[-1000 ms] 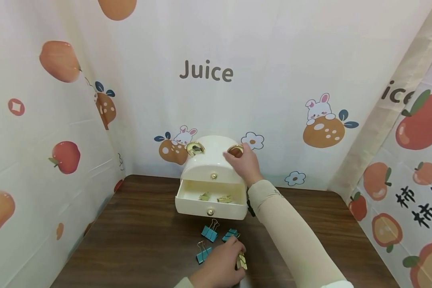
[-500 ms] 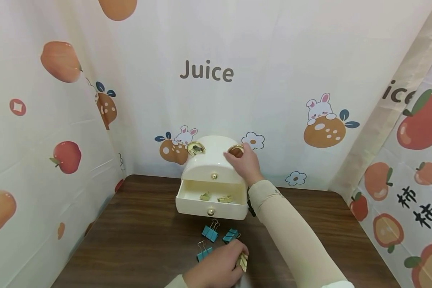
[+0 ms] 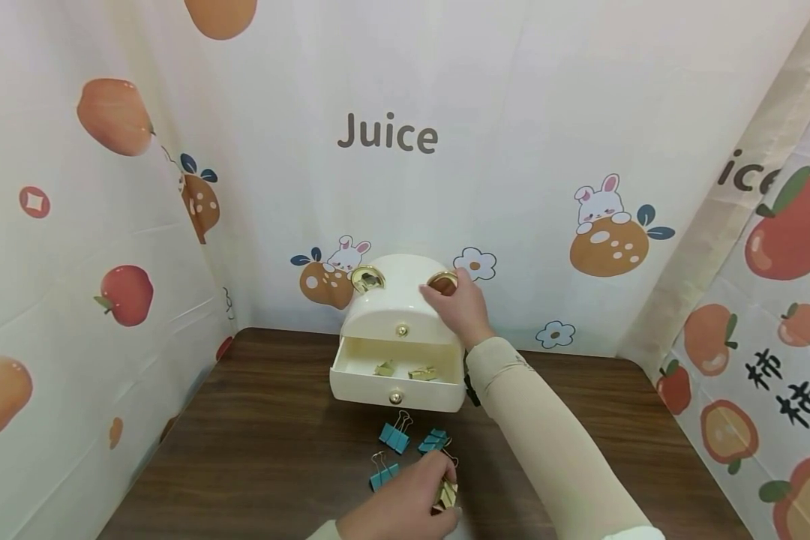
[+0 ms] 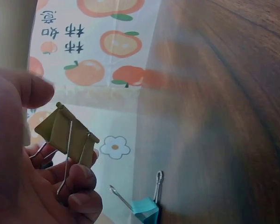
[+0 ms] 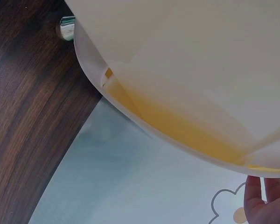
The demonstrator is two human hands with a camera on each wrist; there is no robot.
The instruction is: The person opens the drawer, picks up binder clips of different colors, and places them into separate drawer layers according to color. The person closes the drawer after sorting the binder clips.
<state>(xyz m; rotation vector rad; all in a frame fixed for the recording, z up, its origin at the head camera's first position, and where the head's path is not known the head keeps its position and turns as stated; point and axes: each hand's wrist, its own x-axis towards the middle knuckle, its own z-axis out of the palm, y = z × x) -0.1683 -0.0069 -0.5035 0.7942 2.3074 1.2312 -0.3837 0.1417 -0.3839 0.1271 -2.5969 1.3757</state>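
Holding a gold binder clip (image 3: 448,493), the left hand (image 3: 405,496) is right in the thick of it, down at the near side of the worktop (image 3: 277,450). From my left wrist view I see its fingers curled in around the clip's wire handles, not spread wide, with the thumb above; whether that thumb touches the clip, I can't tell. The clip sits tilted, nearer to me than the open drawer (image 3: 361,385).

Just beyond the fingers, a teal clip (image 3: 434,441) lies close by, partly hidden, and two more, a second teal clip (image 3: 394,437) and a third teal clip (image 3: 383,476), rest off to the left.

Farther out, I've got the drawer pulled out of the white cabinet (image 3: 400,300), with two gold clips (image 3: 421,373) lying apart inside. A round knob (image 3: 396,397) marks its front; an upper knob (image 3: 402,331) sits above.

And up top, the right hand (image 3: 462,309) grips the cabinet by the right gold ring (image 3: 444,282), partly closed, thumb to the front, fingers at the edge. The left gold ring (image 3: 367,279) is free of any hand. Behind it all hangs a fruit-print curtain (image 3: 513,210) reading "Juice".
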